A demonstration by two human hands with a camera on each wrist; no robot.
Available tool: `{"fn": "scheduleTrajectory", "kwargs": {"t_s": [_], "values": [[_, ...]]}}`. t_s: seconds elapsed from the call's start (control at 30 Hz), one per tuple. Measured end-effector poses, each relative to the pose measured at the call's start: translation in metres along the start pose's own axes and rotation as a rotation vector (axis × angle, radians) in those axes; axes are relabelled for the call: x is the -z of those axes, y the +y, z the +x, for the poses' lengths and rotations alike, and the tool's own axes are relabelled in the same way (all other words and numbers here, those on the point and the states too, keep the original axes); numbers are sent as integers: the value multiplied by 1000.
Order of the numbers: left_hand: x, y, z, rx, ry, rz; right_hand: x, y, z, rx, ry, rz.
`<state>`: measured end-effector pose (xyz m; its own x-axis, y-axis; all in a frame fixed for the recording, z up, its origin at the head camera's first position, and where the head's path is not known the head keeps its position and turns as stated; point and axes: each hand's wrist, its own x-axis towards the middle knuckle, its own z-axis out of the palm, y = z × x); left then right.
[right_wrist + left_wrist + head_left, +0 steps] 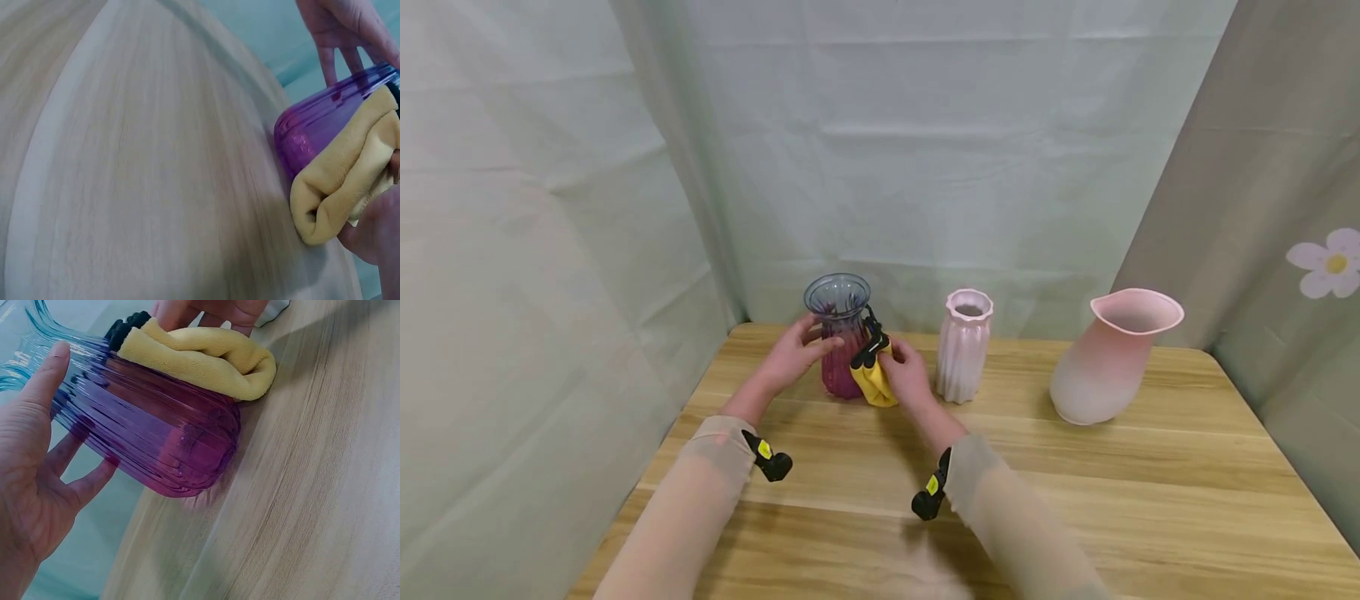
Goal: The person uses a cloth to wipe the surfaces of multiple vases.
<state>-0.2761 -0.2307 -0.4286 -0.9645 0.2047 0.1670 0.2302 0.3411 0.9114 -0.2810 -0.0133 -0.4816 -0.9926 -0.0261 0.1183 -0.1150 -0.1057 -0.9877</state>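
Note:
A ribbed glass vase [842, 346], blue at its flared rim and purple-pink below, stands upright near the table's back left. My left hand [793, 358] holds it from the left, thumb on the near side; in the left wrist view its other fingers show through the glass [156, 437]. With my right hand [912, 375] I grip a folded yellow cloth [874, 383] with black parts at its upper end. The cloth lies against the vase's right side, as the right wrist view shows too [340, 169]. Part of the right hand's grip is hidden behind the cloth.
Right of the cloth stands a fluted pink-and-white vase [962, 354]. Farther right is a wide-mouthed pink-to-white vase [1108, 367]. All stand on a wood-grain table [850, 533], with pale curtains [925, 167] close behind its back edge.

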Motion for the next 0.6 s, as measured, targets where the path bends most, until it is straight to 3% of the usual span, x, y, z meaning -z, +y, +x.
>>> {"fn": "scheduleTrajectory", "kwargs": {"t_s": [0.3, 0.47, 0.6], "values": [[1, -1, 1, -4, 0, -3, -15, -36, 5, 65, 21, 72], [2, -1, 0, -3, -3, -9, -19, -62, 6, 48, 5, 208], [2, -1, -1, 7, 1, -6, -19, -74, 9, 29, 44, 309]]}}
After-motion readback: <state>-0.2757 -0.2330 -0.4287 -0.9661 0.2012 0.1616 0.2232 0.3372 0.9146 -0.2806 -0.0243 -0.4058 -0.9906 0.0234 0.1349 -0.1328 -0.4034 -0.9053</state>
